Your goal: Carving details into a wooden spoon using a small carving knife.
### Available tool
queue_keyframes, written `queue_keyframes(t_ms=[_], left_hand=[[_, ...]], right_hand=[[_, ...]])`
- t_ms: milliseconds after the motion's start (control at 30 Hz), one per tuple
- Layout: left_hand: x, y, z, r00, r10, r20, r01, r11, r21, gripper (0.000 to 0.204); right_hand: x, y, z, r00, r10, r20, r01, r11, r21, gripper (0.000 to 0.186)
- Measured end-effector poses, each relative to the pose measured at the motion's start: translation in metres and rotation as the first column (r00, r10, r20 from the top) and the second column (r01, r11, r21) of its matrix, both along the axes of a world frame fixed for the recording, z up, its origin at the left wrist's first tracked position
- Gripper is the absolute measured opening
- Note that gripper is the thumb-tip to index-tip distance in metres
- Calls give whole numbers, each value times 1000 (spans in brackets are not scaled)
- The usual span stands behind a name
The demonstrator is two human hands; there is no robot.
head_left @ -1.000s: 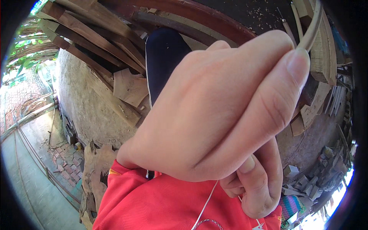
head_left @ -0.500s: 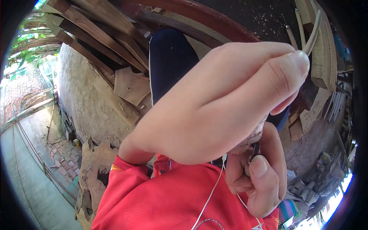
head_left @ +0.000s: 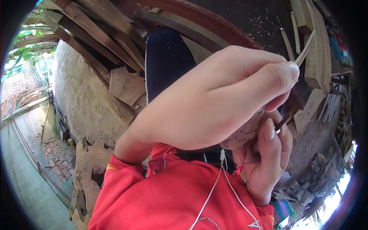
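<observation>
My left hand [head_left: 214, 99] fills the middle of the view, thumb and fingers closed in a pinch on a thin, curved, pale stick [head_left: 306, 50] that tapers to a point beyond the fingertips. Below that palm shows a light brown wooden piece with carved lines [head_left: 245, 131]; most of it is hidden, and I cannot tell which hand bears its weight. Close against its right side, my right hand [head_left: 270, 157] is closed on a slim dark carving tool [head_left: 283, 122] with a shiny ring. The tool's working end is hard to make out.
Long dark wooden boards [head_left: 96, 30] are stacked at the far left, near my knee [head_left: 168, 57]. Slim tools [head_left: 286, 44] lie beside a thick wooden block [head_left: 318, 57] at the far right. A white cable [head_left: 209, 195] hangs over my red shirt. Wood scraps [head_left: 303, 191] lie lower right.
My right hand has turned and shifted a little right with the dark tool, whose shaft now shows more. My left hand has moved slightly left, and the pale stick reaches less far up.
</observation>
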State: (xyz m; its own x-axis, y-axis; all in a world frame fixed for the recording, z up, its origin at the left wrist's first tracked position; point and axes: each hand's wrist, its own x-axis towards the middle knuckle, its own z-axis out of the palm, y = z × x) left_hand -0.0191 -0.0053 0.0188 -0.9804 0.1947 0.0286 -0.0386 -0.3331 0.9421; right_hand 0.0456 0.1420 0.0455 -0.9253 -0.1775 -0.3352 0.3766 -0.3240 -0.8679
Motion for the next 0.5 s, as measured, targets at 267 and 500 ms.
queue_keyframes(t_ms=[267,500], left_hand=[[11,18,-14,992,-72,-100,91,977,195,64],[17,28,-24,967,-19,-254,99,946,308,62]], right_hand=[[-8,-4,-3,978,-171,122,174,985,-13,42],[-9,-4,4,990,-10,141,13,1000,-23,49]])
